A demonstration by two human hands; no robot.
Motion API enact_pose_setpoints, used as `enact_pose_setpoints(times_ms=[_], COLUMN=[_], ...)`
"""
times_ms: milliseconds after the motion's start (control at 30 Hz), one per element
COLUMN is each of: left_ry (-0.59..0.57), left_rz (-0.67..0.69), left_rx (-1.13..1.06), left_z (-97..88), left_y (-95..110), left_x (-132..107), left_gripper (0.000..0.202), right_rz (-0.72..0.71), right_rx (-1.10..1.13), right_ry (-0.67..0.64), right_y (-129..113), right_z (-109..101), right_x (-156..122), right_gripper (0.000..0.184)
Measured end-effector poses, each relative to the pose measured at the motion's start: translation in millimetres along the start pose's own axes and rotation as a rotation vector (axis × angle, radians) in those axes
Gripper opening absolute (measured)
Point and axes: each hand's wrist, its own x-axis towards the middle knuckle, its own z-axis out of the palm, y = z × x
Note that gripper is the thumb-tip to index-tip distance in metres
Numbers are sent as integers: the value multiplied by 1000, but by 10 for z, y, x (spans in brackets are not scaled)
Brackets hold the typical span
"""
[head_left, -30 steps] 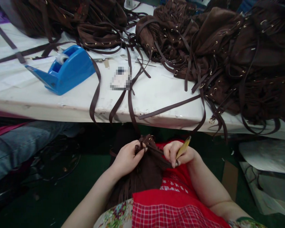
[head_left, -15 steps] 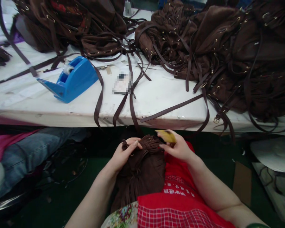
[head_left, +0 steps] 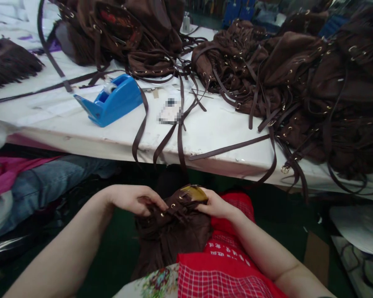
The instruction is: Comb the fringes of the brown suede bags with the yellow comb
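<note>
A dark brown fringed bag (head_left: 177,236) lies on my lap, with gold eyelets along its upper part. My left hand (head_left: 138,200) is closed on the left side of its top, fingers bent close to the eyelets. At the top right of the bag, my right hand (head_left: 214,203) grips a mustard-yellow piece (head_left: 193,193), which lies against the rim. Whether that piece is cloth or something stiffer, I cannot tell. My right thumb rests on the bag's fringe.
Beyond my lap runs a white-covered table (head_left: 217,136). Heaped brown bags (head_left: 298,74) lie on it, and several straps (head_left: 180,145) hang over its front edge. A blue tape dispenser (head_left: 118,101) stands to the left. A person's jeans-clad leg (head_left: 62,178) is at my left.
My right hand has moved left and down, bringing the yellow piece onto the bag's rim. My left hand has shifted left along the bag's top. The view has turned slightly.
</note>
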Motion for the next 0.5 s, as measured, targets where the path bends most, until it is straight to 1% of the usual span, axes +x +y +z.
enact_pose_setpoints(times_ms=[33, 67, 100, 133, 167, 200, 233, 267, 300, 333, 367, 400, 433, 500], left_ry=[-51, -65, -28, 69, 267, 496, 676, 776, 786, 715, 606, 506, 438, 389], left_rz=[-68, -142, -222, -278, -265, -190, -58, 92, 234, 349, 418, 440, 418, 306], left_rx=[-25, -28, 4, 75, 176, 264, 294, 253, 159, 39, -77, -173, -249, -357], left_z=[-70, -131, -176, -200, -198, -171, -121, -54, 22, 98, 166, 221, 260, 294], left_y=[44, 91, 138, 186, 231, 270, 300, 319, 326, 320, 303, 279, 250, 194], left_x=[76, 194, 347, 524, 711, 894, 1060, 1197, 1297, 1359, 1385, 1379, 1351, 1259], left_gripper=[38, 40, 48, 51, 47, 42, 38, 36, 36, 38, 41, 44, 47, 54], right_rz=[9, 25, 43, 58, 68, 77, 92, 116, 146, 171, 186, 185, 171, 124], right_rx=[122, 230, 322, 396, 451, 488, 511, 520, 515, 497, 464, 412, 339, 129], right_ry=[-32, -64, -88, -99, -98, -95, -96, -108, -120, -127, -126, -115, -93, -34], right_y=[-3, -12, -26, -42, -59, -76, -94, -112, -133, -159, -191, -230, -273, -360], right_z=[5, 18, 39, 67, 100, 133, 163, 185, 196, 194, 176, 142, 95, -29], right_x=[46, 90, 130, 162, 184, 194, 192, 177, 150, 114, 71, 25, -20, -98], right_gripper=[21, 24, 26, 27, 28, 29, 29, 30, 30, 29, 28, 27, 24, 18])
